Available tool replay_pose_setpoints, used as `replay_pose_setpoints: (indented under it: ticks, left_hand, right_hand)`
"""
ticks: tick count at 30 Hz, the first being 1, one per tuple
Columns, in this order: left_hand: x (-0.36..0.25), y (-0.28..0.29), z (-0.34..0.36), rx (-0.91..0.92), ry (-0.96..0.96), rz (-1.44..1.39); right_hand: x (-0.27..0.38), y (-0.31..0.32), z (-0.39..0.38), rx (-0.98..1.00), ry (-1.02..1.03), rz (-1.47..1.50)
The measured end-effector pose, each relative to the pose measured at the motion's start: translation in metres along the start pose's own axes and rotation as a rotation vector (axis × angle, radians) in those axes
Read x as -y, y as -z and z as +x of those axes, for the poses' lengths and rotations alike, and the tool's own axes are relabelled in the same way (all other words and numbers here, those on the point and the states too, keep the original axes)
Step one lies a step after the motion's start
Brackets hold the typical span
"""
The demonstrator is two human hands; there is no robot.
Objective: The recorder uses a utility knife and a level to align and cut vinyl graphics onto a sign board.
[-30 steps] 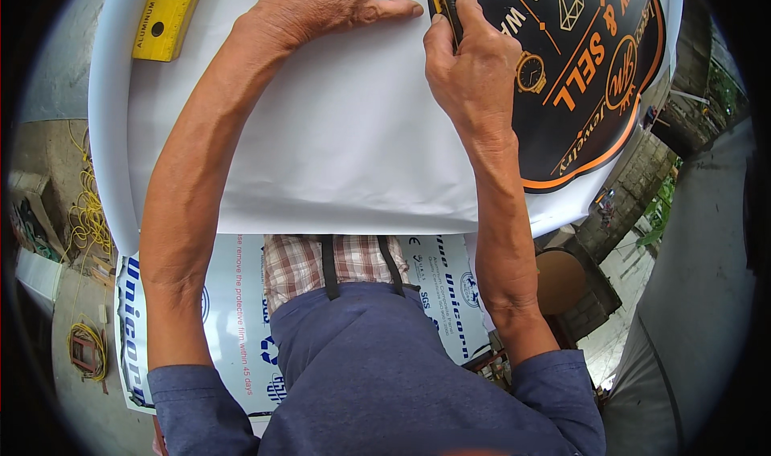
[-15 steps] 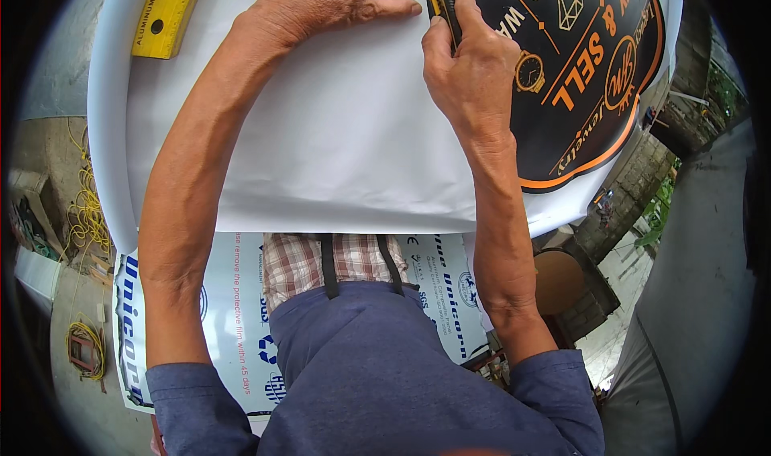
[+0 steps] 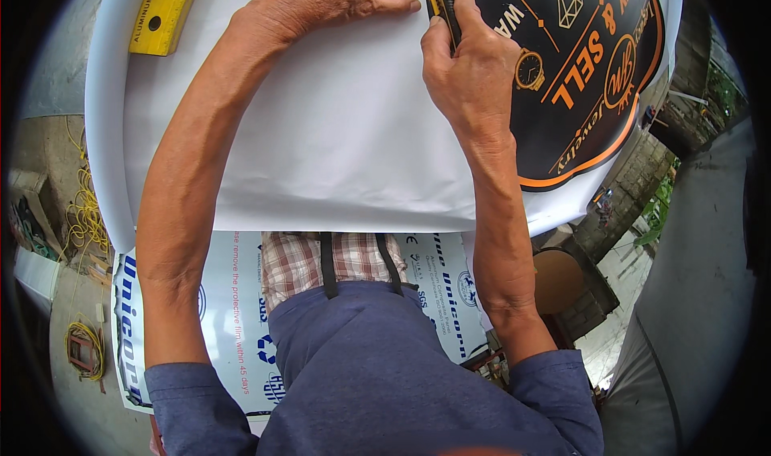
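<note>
A wide white sheet [image 3: 345, 134] lies spread in front of me, its left edge curled up into a roll. My right hand [image 3: 474, 62] is closed round a yellow-and-black utility knife [image 3: 442, 6], which rests at the left border of a black printed panel [image 3: 554, 126] with orange and white lettering. The knife's tip is cut off by the upper edge of the view. To its left, my left hand [image 3: 317, 2] presses flat on the sheet, thumb stretched toward the knife; its other fingers are out of view.
A yellow spirit level [image 3: 166, 18] sits on the sheet at the far left. Below the sheet's near edge shows a pale board with blue print [image 3: 233, 319]. Yellow cable [image 3: 88, 215] lies coiled on the floor at left. A round brown lid or stool top [image 3: 560, 282] stands at right.
</note>
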State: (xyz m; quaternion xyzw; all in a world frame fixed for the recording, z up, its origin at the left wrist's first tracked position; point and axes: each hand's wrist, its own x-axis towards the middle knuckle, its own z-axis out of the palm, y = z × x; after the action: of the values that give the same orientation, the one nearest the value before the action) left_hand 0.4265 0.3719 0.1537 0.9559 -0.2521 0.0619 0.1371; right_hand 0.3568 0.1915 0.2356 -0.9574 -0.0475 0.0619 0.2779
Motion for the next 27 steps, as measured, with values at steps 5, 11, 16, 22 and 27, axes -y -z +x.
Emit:
replay_pose_setpoints:
  ticks: [5, 11, 16, 22, 27]
  left_hand:
    - [-0.001, 0.005, 0.002, 0.032, 0.009, -0.027]
    - [-0.007, 0.02, 0.003, 0.121, 0.053, -0.08]
    - [0.002, 0.001, -0.001, -0.005, -0.002, 0.016]
    - [0.001, 0.0, 0.001, 0.0, -0.005, 0.019]
    - [0.001, 0.0, -0.001, -0.001, 0.0, -0.002]
  right_hand:
    - [0.0, 0.001, -0.001, 0.008, -0.023, -0.007]
    - [-0.001, 0.002, -0.005, 0.019, -0.014, -0.01]
    - [-0.001, 0.002, -0.006, 0.009, 0.021, -0.029]
    - [0.0, 0.004, -0.009, 0.038, -0.026, -0.019]
    - [-0.001, 0.002, -0.01, 0.021, 0.005, -0.025]
